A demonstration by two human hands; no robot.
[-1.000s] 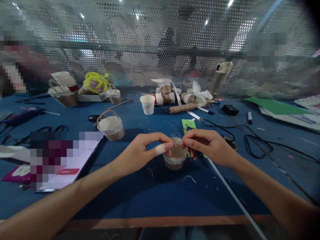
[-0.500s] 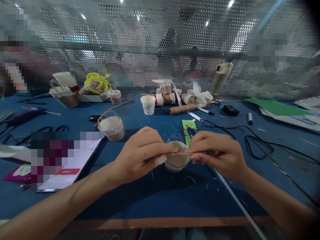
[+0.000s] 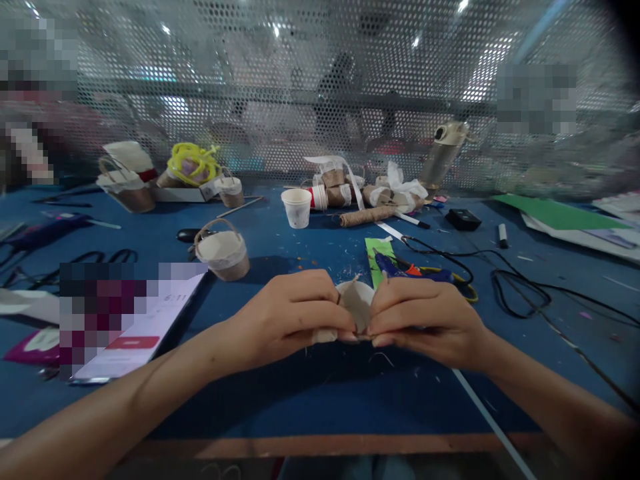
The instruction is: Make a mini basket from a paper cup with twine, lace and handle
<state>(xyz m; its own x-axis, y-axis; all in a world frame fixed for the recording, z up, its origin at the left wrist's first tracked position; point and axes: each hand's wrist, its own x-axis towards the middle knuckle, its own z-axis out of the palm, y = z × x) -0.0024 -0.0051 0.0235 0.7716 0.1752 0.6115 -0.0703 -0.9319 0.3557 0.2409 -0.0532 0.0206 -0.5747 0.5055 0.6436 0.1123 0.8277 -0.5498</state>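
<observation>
A small paper cup point(image 3: 357, 307) stands on the blue table in front of me, partly covered by my fingers. My left hand point(image 3: 305, 310) is closed at its near left side, with a pale wrap on one finger. Opposite it, my right hand point(image 3: 425, 317) is closed at the near right side. Between the fingertips, at the cup's near rim, shows a thin tan piece of twine point(image 3: 365, 337), pinched from both ends. Just behind my right hand lies a blue glue gun point(image 3: 393, 265), beside a green card point(image 3: 373, 257).
Left of the hands are a twine-handled cup basket point(image 3: 227, 257) and a lit phone point(image 3: 145, 327). Further back stand a white paper cup point(image 3: 297, 210), a twine roll point(image 3: 367, 216) and several wrapped cups. A black cable point(image 3: 520, 273) curls at right; a perforated screen point(image 3: 280, 100) borders the table.
Both hands have come lower and nearer to me, from above the cup to its near rim. More of the glue gun now shows behind my right hand.
</observation>
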